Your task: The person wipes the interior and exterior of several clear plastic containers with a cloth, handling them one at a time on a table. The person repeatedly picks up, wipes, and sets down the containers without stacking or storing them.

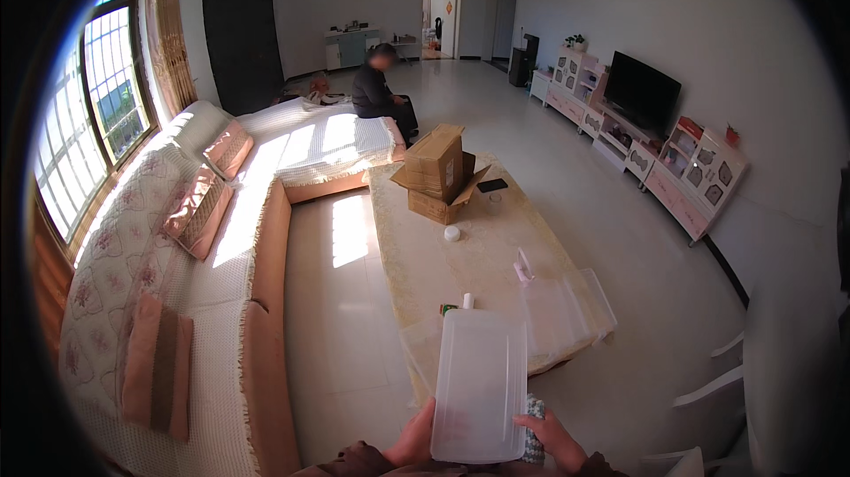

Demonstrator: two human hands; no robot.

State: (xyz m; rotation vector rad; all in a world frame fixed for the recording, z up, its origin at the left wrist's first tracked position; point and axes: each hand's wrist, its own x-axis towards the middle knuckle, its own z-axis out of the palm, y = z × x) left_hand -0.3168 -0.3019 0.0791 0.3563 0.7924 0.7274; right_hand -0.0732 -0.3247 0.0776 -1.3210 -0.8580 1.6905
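Observation:
A translucent white plastic box or lid with rounded corners is held between both hands in front of my body. My left hand grips its lower left edge. On the lower right edge, the thumb of my right hand lies against the rim. A grey and white knitted item shows beside and partly behind the box at my right hand; whether I grip it too is unclear. Just beyond the box, a white cylinder and a small green packet sit on the cloth-covered table.
Clear plastic pieces and a pink stand-like object occupy the table's right side. Farther back are a white round container, a glass, a dark flat device and cardboard boxes. A person sits on the sofa.

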